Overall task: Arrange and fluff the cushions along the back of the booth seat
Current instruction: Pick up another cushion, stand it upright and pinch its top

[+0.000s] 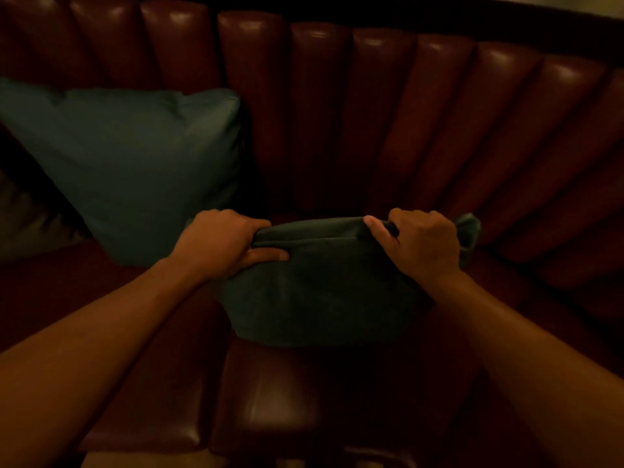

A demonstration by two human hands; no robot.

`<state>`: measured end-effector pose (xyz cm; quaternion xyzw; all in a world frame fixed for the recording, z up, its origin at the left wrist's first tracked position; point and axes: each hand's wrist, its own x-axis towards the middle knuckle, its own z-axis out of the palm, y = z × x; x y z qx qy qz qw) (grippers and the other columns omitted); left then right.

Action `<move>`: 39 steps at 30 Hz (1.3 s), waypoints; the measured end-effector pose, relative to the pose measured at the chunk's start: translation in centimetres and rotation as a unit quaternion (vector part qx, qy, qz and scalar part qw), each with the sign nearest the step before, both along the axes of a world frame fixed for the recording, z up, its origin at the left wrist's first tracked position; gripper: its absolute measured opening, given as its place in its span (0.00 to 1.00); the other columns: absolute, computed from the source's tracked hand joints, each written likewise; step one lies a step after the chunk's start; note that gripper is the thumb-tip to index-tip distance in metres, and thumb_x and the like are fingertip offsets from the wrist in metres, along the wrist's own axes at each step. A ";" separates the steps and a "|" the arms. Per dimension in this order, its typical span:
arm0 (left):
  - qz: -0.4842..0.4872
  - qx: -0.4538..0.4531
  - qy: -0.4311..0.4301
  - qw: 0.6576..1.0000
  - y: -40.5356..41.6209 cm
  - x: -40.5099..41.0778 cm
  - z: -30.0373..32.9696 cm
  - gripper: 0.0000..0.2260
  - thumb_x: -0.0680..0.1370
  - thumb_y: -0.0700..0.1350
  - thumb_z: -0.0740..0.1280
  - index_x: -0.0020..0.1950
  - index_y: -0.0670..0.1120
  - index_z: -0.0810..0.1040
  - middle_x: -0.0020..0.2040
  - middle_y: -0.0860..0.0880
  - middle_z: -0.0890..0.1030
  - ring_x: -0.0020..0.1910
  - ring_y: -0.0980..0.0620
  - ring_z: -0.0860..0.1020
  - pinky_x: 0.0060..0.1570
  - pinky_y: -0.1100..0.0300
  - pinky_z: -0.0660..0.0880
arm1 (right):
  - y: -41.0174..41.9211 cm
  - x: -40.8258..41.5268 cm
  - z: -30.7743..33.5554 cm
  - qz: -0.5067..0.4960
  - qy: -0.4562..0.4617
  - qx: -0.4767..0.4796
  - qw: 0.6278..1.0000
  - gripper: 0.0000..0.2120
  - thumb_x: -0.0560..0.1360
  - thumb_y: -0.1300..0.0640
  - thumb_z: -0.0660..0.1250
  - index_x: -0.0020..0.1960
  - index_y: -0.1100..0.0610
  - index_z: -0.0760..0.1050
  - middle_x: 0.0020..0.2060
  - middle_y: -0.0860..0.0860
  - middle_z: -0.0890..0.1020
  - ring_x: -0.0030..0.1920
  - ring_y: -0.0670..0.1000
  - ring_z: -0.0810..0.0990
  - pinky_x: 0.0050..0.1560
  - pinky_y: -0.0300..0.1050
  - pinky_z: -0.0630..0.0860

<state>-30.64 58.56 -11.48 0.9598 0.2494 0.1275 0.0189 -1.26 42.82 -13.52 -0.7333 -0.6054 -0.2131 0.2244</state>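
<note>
A dark teal cushion (324, 282) is sitting on the front part of the booth seat (270, 393), standing on its lower edge with its long axis running left to right across the view, and it is being held by its upper edge rather than lying flat. The left hand (223, 243) is gripping the top left corner, fingers curled over the seam and thumb lying along the near face; the right hand (422, 244) is clamping the top right end in the same way, with a bunched corner of fabric poking out just beyond its knuckles. Both hands are equally near, one at each end, so the cushion is hanging squarely between them. It is standing apart from the channelled red backrest (337, 113), which is rising directly behind it, away from the person; the coming move therefore looks like a push or lift straight back, perhaps with a shake to plump the filling first. A second teal cushion (135, 163) is already leaning against the backrest to the left, its right edge lying near the left hand, leaving a bare stretch of backrest to the right of it.
</note>
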 end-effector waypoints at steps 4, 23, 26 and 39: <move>0.001 -0.027 -0.034 0.999 -0.1 -0.8 0.1 0.22 0.75 0.74 0.56 0.43 0.59 0.78 0.34 0.56 0.81 0.33 0.53 0.80 0.30 0.59 0.71 | -0.2 0.1 1.1 0.003 -0.009 0.025 1.000 0.23 0.84 0.40 0.57 0.41 0.54 0.77 0.33 0.51 0.78 0.35 0.53 0.76 0.44 0.50 0.69; 0.203 -0.118 -0.279 0.931 -2.3 -7.5 -0.8 0.11 0.75 0.60 0.61 0.33 0.60 0.70 0.29 0.44 0.78 0.31 0.57 0.73 0.35 0.74 0.66 | 1.5 -2.7 3.4 -0.046 0.438 0.176 0.880 0.23 0.79 0.34 0.60 0.39 0.53 0.70 0.34 0.47 0.73 0.38 0.55 0.75 0.43 0.61 0.75; 0.222 -0.130 -0.271 0.928 -2.3 -6.2 -1.1 0.24 0.75 0.60 0.60 0.36 0.41 0.81 0.33 0.38 0.82 0.33 0.44 0.80 0.33 0.58 0.68 | 3.2 -3.3 8.8 -0.036 0.277 0.283 0.918 0.17 0.82 0.45 0.63 0.37 0.50 0.65 0.32 0.45 0.69 0.37 0.57 0.74 0.42 0.59 0.73; 0.241 -0.363 -0.196 0.878 1.2 3.7 -2.8 0.39 0.80 0.51 0.68 0.83 0.49 0.47 0.80 0.44 0.62 0.76 0.42 0.66 0.71 0.56 0.63 | 12.5 -1.1 10.4 0.024 -0.034 0.103 0.994 0.19 0.82 0.40 0.60 0.50 0.52 0.82 0.41 0.54 0.80 0.45 0.61 0.77 0.44 0.52 0.65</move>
